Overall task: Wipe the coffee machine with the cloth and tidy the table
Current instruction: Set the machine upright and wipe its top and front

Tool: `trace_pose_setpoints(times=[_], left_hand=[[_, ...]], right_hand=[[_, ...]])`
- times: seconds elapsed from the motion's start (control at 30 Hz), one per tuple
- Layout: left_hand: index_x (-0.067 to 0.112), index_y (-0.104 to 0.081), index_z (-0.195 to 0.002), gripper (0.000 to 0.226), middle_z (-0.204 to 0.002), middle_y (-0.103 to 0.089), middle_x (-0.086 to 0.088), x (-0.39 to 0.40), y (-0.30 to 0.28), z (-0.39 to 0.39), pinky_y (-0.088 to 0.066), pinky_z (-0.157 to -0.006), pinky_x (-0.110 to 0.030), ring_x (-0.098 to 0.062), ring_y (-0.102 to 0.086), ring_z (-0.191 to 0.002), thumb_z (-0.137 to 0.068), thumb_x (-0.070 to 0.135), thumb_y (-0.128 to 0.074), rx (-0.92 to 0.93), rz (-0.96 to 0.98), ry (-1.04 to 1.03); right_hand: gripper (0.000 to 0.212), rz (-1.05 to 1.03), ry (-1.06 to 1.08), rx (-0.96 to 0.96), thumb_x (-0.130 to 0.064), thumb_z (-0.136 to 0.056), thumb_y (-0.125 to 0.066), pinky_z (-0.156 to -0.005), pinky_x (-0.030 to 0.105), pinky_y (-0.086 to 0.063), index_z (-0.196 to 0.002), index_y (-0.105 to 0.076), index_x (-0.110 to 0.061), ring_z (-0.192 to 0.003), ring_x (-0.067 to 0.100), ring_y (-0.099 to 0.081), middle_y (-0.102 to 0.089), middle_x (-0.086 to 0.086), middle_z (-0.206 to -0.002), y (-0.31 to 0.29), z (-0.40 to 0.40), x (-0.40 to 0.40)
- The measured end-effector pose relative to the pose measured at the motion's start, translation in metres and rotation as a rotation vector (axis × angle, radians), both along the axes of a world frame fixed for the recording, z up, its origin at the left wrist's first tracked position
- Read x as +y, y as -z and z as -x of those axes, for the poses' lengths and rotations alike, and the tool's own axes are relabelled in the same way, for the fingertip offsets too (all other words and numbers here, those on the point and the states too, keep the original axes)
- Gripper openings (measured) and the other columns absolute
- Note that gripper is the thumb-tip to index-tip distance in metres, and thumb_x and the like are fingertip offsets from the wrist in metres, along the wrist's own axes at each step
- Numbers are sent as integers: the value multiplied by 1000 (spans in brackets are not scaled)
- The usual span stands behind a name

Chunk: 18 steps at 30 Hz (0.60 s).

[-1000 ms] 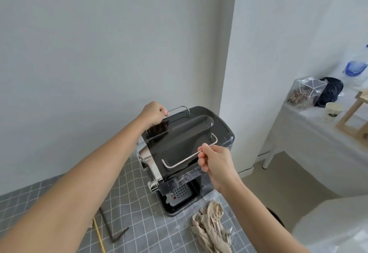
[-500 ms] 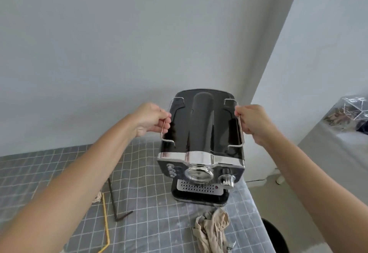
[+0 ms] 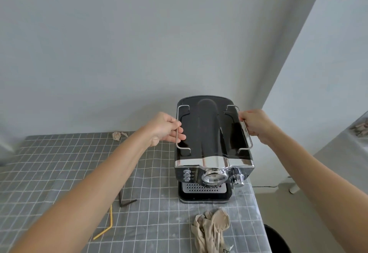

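Observation:
A black and chrome coffee machine (image 3: 211, 133) stands upright at the right end of the table, its front with buttons and knob facing me. My left hand (image 3: 166, 128) grips the wire rail on the machine's left top edge. My right hand (image 3: 255, 125) grips the matching wire rail on the right top edge. A crumpled beige cloth (image 3: 212, 230) lies on the table in front of the machine, apart from both hands.
The table carries a grey checked cloth (image 3: 59, 173). On it lie a yellow straw (image 3: 108, 223), a bent dark brown stick (image 3: 124, 201) and a crumpled scrap (image 3: 117, 135) near the wall. A dark round bin (image 3: 276, 238) sits past the table's right edge.
The machine has been turned from a slanted, tilted pose to stand square with its front toward me. My hands stay on the two rails, now slightly lower in view.

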<state>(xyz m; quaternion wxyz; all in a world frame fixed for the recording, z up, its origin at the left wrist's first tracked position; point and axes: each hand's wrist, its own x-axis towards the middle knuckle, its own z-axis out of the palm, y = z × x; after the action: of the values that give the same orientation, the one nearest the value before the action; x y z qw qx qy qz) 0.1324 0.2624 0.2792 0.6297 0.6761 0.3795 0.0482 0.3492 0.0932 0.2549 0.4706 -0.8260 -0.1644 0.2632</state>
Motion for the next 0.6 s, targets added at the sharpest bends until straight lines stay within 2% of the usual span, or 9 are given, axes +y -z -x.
trace_pose_setpoints(times=[0.27,0.33,0.43,0.53,0.6], left_hand=[[-3,-52,-103,11,-84,-59,-15,-11,-3,1,-56,-47,-25,-14,-70,-50,-99,5,-46,22,21,36],[-3,-52,-102,10,-84,-60,-15,-12,-3,2,-57,-47,-25,-14,-70,-51,-99,5,-47,20,29,34],[-3,-53,-100,10,-85,-60,-15,-12,-3,2,-56,-46,-24,-14,-70,-52,-99,5,-47,14,31,25],[-4,-55,-104,13,-86,-62,-16,-14,-2,5,-55,-47,-22,-12,-70,-52,-98,7,-50,3,-24,12],[-4,-59,-105,16,-85,-66,-15,-16,4,10,-59,-53,-26,-12,-70,-55,-95,9,-55,-19,-96,-28]], right_hand=[[32,5,-30,62,-8,-86,-46,-33,18,-21,-57,-39,-17,-41,14,-21,-26,0,-51,-1,2,-17],[28,-9,-69,81,-9,-88,-47,-35,19,-19,-61,-43,-15,-43,14,-21,-26,2,-54,-2,2,-20],[28,-65,-82,56,-18,-96,-49,-37,18,-27,-72,-59,-10,-45,13,-31,-34,0,-54,-3,3,-25],[32,-178,128,3,-19,-101,-43,-44,24,-34,-92,-67,-2,-47,16,-41,-44,1,-55,23,4,-43],[29,-92,296,-112,-15,-98,-42,-54,31,-43,-101,-68,-1,-55,24,-50,-53,3,-58,63,21,-69]])
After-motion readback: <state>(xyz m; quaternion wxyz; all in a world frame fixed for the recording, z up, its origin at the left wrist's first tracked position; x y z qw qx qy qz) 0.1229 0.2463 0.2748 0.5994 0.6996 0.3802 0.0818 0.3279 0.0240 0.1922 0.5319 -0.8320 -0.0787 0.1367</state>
